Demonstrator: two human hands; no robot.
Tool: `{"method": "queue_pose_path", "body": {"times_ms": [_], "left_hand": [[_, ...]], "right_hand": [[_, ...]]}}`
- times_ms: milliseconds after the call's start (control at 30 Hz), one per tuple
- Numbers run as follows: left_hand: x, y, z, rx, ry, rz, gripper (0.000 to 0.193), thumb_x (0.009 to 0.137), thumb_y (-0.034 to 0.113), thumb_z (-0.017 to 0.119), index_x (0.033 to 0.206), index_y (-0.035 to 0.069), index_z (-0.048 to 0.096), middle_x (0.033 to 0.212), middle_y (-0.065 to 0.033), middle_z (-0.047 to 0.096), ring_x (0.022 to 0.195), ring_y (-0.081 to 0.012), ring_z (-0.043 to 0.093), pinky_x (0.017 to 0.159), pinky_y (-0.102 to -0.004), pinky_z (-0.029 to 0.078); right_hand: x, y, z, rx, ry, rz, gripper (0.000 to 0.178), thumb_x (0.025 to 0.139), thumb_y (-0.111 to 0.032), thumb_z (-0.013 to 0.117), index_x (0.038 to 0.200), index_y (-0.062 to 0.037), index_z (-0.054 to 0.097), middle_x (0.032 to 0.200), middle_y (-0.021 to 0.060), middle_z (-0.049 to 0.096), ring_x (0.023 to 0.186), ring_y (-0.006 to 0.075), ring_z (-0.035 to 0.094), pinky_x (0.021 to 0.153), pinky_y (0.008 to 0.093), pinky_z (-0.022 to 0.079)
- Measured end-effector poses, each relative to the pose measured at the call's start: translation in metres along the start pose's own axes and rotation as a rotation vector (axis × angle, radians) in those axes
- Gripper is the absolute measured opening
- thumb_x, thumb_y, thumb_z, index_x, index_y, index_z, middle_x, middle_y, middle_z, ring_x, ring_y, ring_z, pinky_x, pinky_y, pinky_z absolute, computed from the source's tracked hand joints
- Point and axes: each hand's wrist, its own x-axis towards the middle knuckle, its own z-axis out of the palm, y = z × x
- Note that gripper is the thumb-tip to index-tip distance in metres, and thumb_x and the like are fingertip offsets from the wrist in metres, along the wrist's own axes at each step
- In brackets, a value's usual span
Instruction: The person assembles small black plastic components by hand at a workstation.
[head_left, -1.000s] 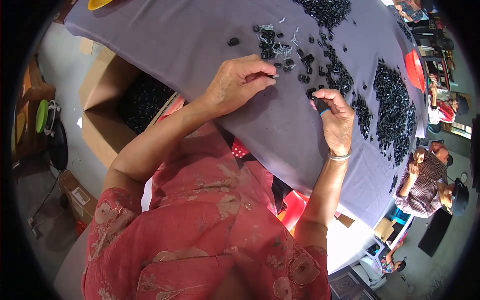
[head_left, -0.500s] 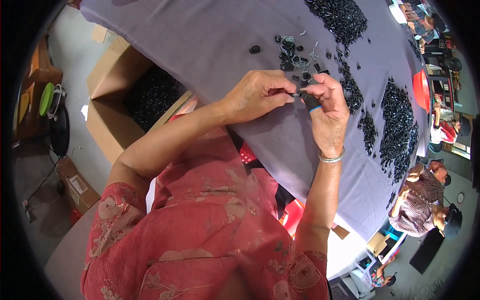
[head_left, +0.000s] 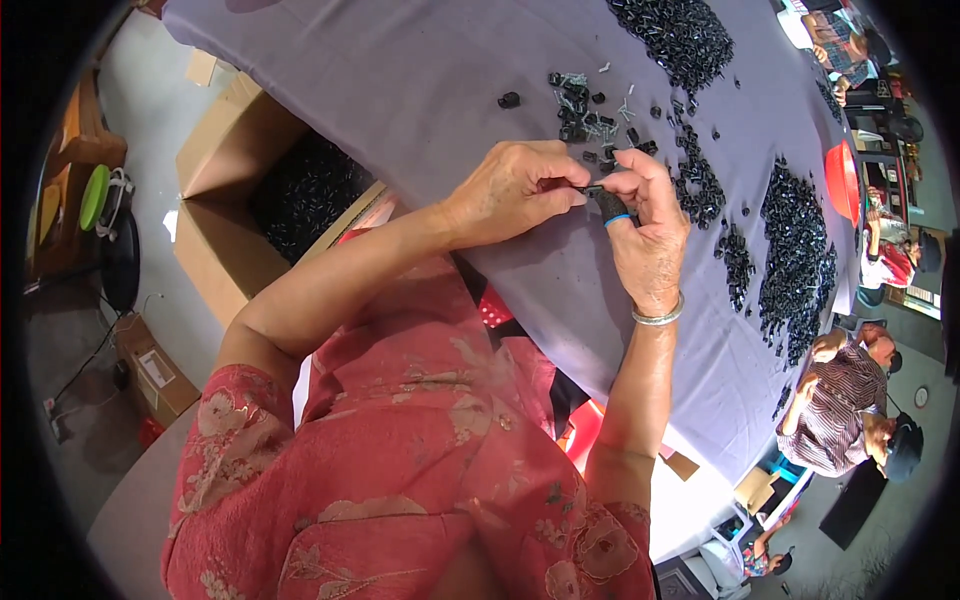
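Note:
Over the purple-grey tablecloth (head_left: 440, 70), my left hand (head_left: 515, 190) pinches a small dark part (head_left: 588, 189) between thumb and forefinger. My right hand (head_left: 645, 215) meets it at the part's other end, its thumb in a black finger cot with a blue rim and its forefinger bent over. Fingertips cover most of the part, so its exact kind is hidden. Just beyond both hands lies a loose group of black plastic pieces (head_left: 572, 125) mixed with grey screws (head_left: 605, 127). One black piece (head_left: 509, 100) sits apart to the left.
Heaps of small black parts (head_left: 795, 260) cover the table's right side, with another heap (head_left: 680, 45) at the far edge. An opened cardboard box (head_left: 215, 240) of black parts stands at my left. Other people (head_left: 835, 400) sit along the right, near a red basin (head_left: 842, 180).
My right hand has shifted slightly left, and its thumb has turned in closer to the small part. My left hand stays almost where it was.

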Motion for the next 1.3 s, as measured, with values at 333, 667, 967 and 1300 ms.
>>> {"method": "queue_pose_path", "body": {"times_ms": [333, 667, 967, 1300], "left_hand": [[0.000, -0.001, 0.004, -0.155, 0.075, -0.042, 0.040, 0.078, 0.003, 0.071, 0.115, 0.005, 0.059, 0.072, -0.0060, 0.059, 0.060, -0.0176, 0.056, 0.058, -0.0313, 0.046], [-0.003, 0.000, 0.003, -0.055, 0.000, 0.019, 0.064, 0.079, -0.005, 0.067, 0.138, 0.010, 0.047, 0.075, -0.0002, 0.056, 0.065, -0.0123, 0.054, 0.063, -0.0271, 0.047], [-0.003, -0.001, 0.003, -0.131, 0.009, 0.038, 0.065, 0.081, -0.007, 0.063, 0.141, 0.011, 0.044, 0.077, -0.0019, 0.055, 0.071, -0.0120, 0.055, 0.068, -0.0272, 0.048], [-0.003, -0.005, 0.004, -0.290, -0.035, -0.014, 0.058, 0.086, -0.007, 0.061, 0.140, 0.007, 0.045, 0.079, -0.0007, 0.056, 0.077, -0.0097, 0.061, 0.071, -0.0239, 0.049]], "right_hand": [[0.001, -0.002, 0.000, -0.032, -0.033, 0.016, 0.049, 0.072, 0.016, 0.060, 0.115, -0.0069, 0.059, 0.089, 0.0066, 0.067, 0.082, 0.0150, 0.068, 0.076, 0.0283, 0.055], [0.005, -0.016, -0.011, -0.152, -0.195, -0.067, 0.027, 0.075, 0.019, 0.053, 0.093, 0.0017, 0.063, 0.088, 0.0035, 0.062, 0.084, 0.0093, 0.060, 0.077, 0.0221, 0.048], [0.002, -0.007, -0.007, 0.266, -0.204, 0.106, 0.022, 0.082, 0.018, 0.053, 0.095, 0.0048, 0.064, 0.092, 0.0027, 0.062, 0.085, 0.0103, 0.061, 0.080, 0.0240, 0.050], [-0.003, -0.001, -0.005, 0.480, -0.137, 0.275, 0.012, 0.086, 0.008, 0.061, 0.098, 0.0030, 0.063, 0.090, 0.0054, 0.066, 0.079, 0.0128, 0.065, 0.074, 0.0260, 0.055]]}}
